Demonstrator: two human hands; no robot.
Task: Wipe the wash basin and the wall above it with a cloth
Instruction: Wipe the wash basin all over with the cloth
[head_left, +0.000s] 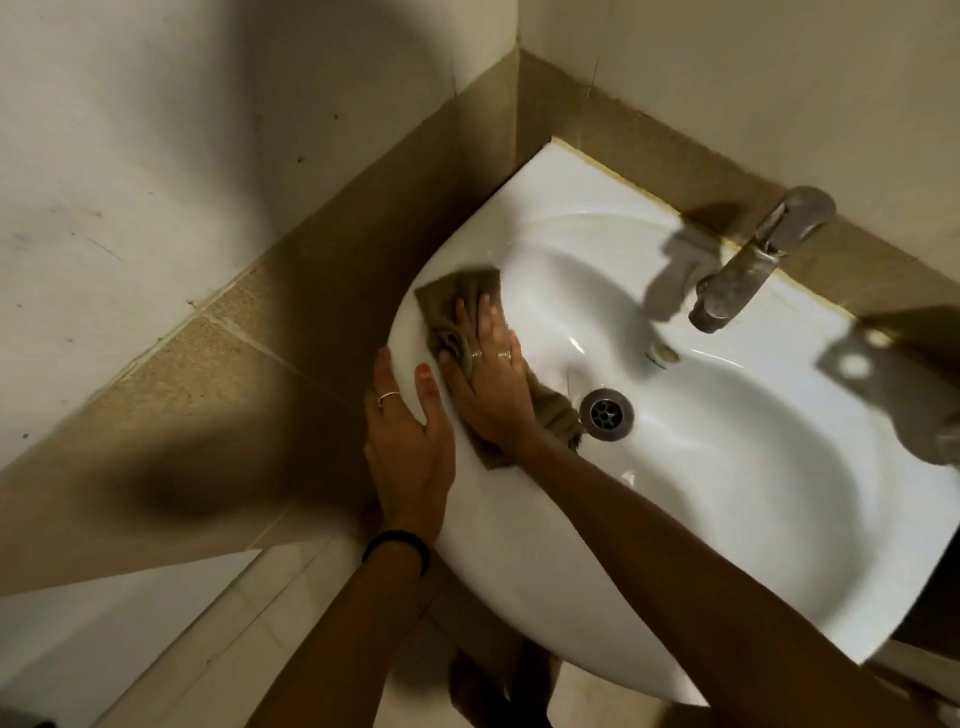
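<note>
A white wash basin (753, 467) is mounted in a tiled corner. An olive-brown cloth (457, 296) lies spread over the basin's left rim and inner slope. My right hand (491, 379) presses flat on the cloth, fingers spread, with part of the cloth trailing out beside the wrist toward the drain (606, 414). My left hand (408, 441) grips the basin's outer left edge, thumb on top of the rim and fingers around the outside. The wall above the basin (779, 67) is pale paint over a band of brown tiles (649, 150).
A dull metal tap (753, 260) juts over the bowl from the back ledge and casts shadows. The side wall (130, 182) stands close on the left with its own brown tile band. Pale floor tiles (249, 639) show below the basin.
</note>
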